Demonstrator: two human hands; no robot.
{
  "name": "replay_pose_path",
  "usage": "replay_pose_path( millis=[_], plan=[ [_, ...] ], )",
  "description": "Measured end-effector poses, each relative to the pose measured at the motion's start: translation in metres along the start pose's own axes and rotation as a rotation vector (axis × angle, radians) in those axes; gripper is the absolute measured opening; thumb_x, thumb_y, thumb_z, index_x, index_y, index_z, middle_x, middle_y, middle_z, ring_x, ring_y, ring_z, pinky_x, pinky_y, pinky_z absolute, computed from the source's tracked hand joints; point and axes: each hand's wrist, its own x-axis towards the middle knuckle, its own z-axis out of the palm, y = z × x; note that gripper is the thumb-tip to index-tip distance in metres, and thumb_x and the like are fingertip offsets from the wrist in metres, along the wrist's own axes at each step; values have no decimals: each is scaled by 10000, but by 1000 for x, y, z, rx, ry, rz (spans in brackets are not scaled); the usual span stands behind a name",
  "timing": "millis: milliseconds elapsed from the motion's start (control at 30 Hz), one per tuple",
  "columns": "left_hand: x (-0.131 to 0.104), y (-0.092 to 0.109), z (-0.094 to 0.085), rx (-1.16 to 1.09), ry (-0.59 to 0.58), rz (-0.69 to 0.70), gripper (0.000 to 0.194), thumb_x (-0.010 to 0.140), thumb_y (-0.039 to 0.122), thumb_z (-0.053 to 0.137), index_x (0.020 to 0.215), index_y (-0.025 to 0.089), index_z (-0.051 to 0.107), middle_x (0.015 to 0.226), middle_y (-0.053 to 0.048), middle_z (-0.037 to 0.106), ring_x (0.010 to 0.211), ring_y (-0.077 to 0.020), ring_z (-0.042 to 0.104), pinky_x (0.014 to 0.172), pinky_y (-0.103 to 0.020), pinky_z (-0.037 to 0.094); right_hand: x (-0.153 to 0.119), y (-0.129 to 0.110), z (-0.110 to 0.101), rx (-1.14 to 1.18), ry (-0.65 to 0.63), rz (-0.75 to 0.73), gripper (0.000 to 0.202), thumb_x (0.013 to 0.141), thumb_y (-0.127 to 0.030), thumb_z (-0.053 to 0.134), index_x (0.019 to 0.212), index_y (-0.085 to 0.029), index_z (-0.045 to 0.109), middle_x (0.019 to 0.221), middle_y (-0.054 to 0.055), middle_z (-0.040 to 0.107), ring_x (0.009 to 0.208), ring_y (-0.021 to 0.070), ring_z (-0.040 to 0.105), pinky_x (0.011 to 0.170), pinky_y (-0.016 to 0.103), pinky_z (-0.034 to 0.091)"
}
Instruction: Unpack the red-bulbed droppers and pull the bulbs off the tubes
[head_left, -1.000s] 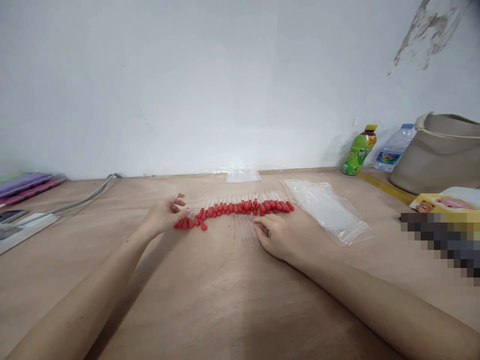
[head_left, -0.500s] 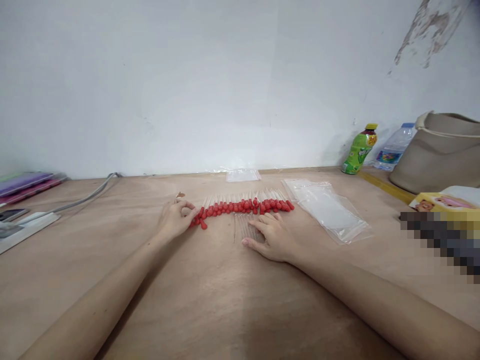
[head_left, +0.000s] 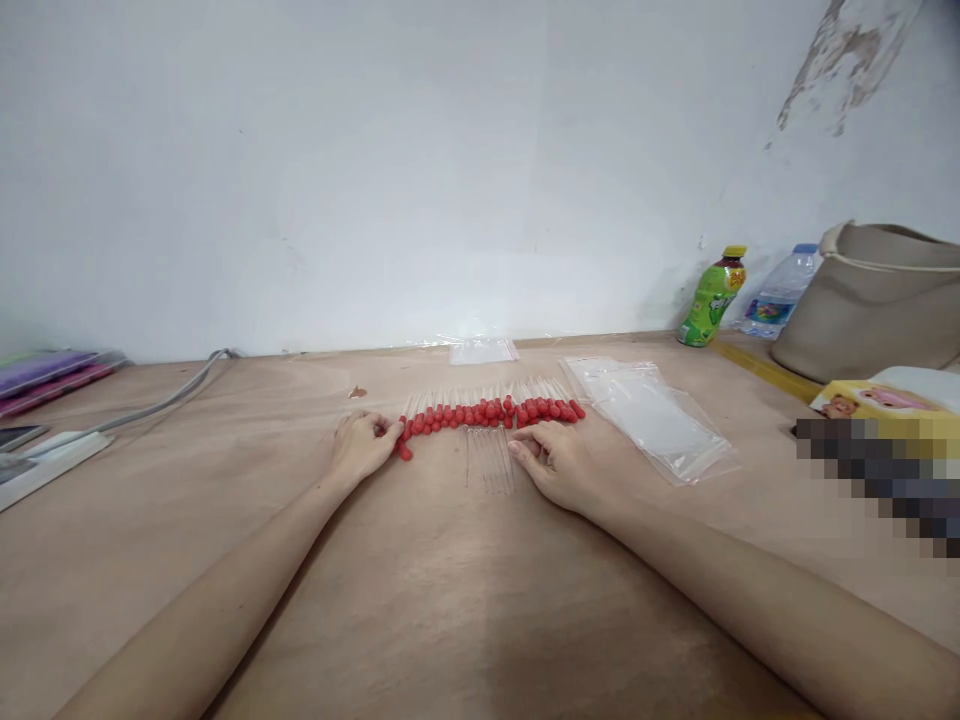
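Observation:
A long row of droppers with red rubber bulbs lies across the table, their pale thin tips pointing to the wall. At the row's left end is my left hand, its fingertips closed at the last red bulbs; what they pinch is too small to tell. My right hand rests just below the right part of the row, its fingers slightly apart and curved, nothing visibly held. Between the hands lie several thin clear glass tubes, near my right fingertips.
Clear plastic bags lie right of the row, and another bag lies by the wall. A green bottle, water bottle, beige bag and yellow pack stand right. A cable is left.
My left hand has shifted right along the bulbs at the row's left end. My right hand has drawn back to the right, uncovering more of the clear tubes.

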Motion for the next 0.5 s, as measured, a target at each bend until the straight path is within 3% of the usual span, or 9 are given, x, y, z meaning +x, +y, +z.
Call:
replay_pose_path(
  millis=[167,367,500],
  plan=[
    [1,0,1,-20,21,-46,266,709,390,480,644,192,645,903,-62,618,885,-239,561,745,-314,408,0,-3,-2,-27,-24,28,199,835,-317,482,838,-175,621,712,22,624,685,145,563,654,284,408],
    [2,-4,0,-135,100,-118,310,709,367,489,482,183,593,989,-23,608,882,-210,580,742,-299,429,4,-26,-23,-128,-81,62,189,829,-294,491,830,-181,642,698,16,638,653,137,569,637,275,405],
    [2,-3,0,-283,260,-132,225,683,328,548,535,171,612,990,-43,586,936,-219,566,825,-330,429,6,-38,-34,-203,-86,14,170,816,-284,512,815,-186,651,689,14,649,587,130,561,626,280,416]
  ],
)
